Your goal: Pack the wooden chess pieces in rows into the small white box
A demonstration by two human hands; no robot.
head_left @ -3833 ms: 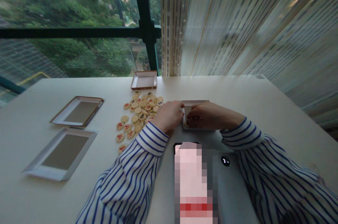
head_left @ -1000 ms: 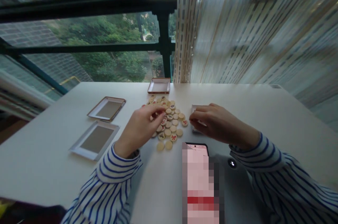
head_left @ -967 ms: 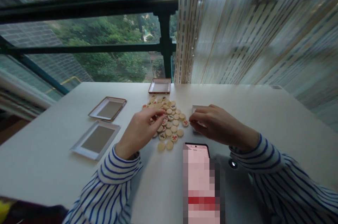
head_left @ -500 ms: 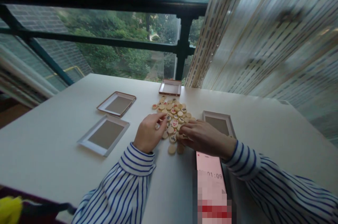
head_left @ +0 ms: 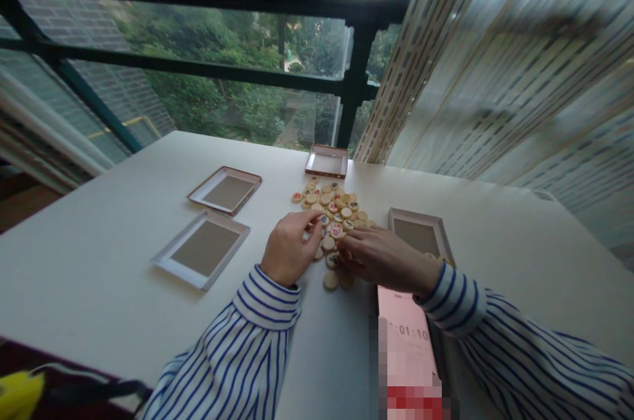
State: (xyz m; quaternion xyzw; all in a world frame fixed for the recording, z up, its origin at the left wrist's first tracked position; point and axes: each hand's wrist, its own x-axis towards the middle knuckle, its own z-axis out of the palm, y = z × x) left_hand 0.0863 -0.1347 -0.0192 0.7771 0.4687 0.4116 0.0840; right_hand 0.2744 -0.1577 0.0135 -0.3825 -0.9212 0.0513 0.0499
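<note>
Round wooden Chinese chess pieces (head_left: 337,230) lie heaped in the middle of the white table, some showing red or black characters, others blank side up. At the heap's left edge is my left hand (head_left: 290,248), its thumb and forefinger curled close together; what lies between them is mostly hidden. My right hand (head_left: 384,258) reaches over the near right side of the heap with bent fingers pointing down. Its fingertips are close to the pieces, and anything in them is hidden. Two blank pieces (head_left: 331,280) lie at the near end, beside the right fingers.
Two shallow trays, one brown-edged (head_left: 230,211) and one white (head_left: 163,260), sit on the left. A third tray (head_left: 327,174) stands behind the heap. On the right, another tray (head_left: 421,214) shows a few pieces near my wrist. A phone (head_left: 403,314) with a running timer lies below my right hand.
The view has shifted slightly, so the table's contents appear further right. Both hands keep nearly the same pose at the heap. The phone timer has gone from 01:09 to 01:10.
</note>
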